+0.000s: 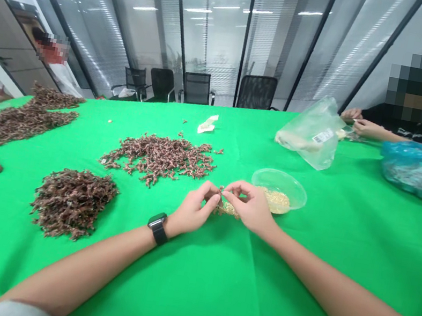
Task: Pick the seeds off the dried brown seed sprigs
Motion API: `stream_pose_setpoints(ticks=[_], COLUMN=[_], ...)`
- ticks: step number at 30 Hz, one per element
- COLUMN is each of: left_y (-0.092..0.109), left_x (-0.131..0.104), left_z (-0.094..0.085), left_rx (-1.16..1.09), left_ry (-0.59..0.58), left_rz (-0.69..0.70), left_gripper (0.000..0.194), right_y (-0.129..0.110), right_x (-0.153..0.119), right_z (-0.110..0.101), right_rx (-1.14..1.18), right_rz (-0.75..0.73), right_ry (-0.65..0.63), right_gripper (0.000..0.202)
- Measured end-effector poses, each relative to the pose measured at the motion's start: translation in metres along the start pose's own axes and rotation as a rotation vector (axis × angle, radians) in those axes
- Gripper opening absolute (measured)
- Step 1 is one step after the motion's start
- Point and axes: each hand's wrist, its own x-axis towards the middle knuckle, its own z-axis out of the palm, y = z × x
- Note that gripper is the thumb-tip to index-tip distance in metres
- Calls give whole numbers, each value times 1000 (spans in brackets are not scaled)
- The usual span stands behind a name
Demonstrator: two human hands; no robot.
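Your left hand (194,208), your right hand (252,208) both pinch small brown piece (221,189), fingertips nearly closed; golden bits (228,209) near; clear bowl (298,189) beyond.

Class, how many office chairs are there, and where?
4, before the glass wall: leftmost chair, second chair beside it, third chair left of centre, fourth chair right of centre. More may be hidden.

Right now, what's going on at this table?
A person's left hand pinches a small brown piece, with the right hand pinched up against it; what the right holds, if anything, is too small to tell. Gold bits lie beneath on the green cloth, more in the clear bowl beyond. Two brown heaps, one nearer, one farther, sit to the left.
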Motion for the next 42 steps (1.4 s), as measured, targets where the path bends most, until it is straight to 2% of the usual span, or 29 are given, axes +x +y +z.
stream_pose_setpoints(ticks=[3, 5, 8, 10, 13, 17, 20, 23, 25, 30, 32, 34, 36, 38, 42], left_y=[1, 3, 4, 3, 1, -3, -5, -3, -1, 4, 4, 4, 3, 2, -3], left_x=[-1, -1, -2, -2, -1, 3, 4, 1, -1, -4, -4, -4, -4, -4, -2], left_z=[2, 3, 3, 2, -1, -7, -10, -9, -7, 0, 2, 2, 2, 1, -3], left_rx=[-95, -98, -38, 57, 268, 515, 554, 457, 367, 125, 90, 96, 134, 217, 439], left_ry=[-23, -28, -31, -32, -38, -85, -103, -57, -22, 11, 9, 5, 4, 15, 14], left_rz=[-23, -17, 12, 35, 87, 236, 311, 243, 170, 56, 31, 27, 49, 95, 226], left_gripper=[23, 23, 24, 23, 23, 25, 25, 23, 21, 21, 21, 22, 21, 20, 19], right_y=[1, 1, -2, -5, -11, -14, -14, -12, -10, -9, -10, -12, -13, -16, -21], right_x=[-2, -4, -6, -7, -5, 1, 4, 3, 2, 0, -2, -4, -6, -7, -4], right_z=[-4, -7, -6, -2, 5, 3, -2, -3, -1, 0, -1, -2, 0, 3, 8], right_rx=[-255, -354, -378, -297, -22, 517, 789, 754, 607, 62, -81, -150, -134, -24, 431], right_rz=[-278, -402, -414, -290, 30, 482, 680, 626, 495, 64, -63, -125, -102, -4, 378], right_ry=[-27, -72, -84, -54, -38, -159, -289, -306, -231, 18, 43, 36, 24, 11, -60], right_gripper=[13, 13, 12, 12, 17, 26, 29, 32, 32, 21, 17, 14, 14, 16, 28])
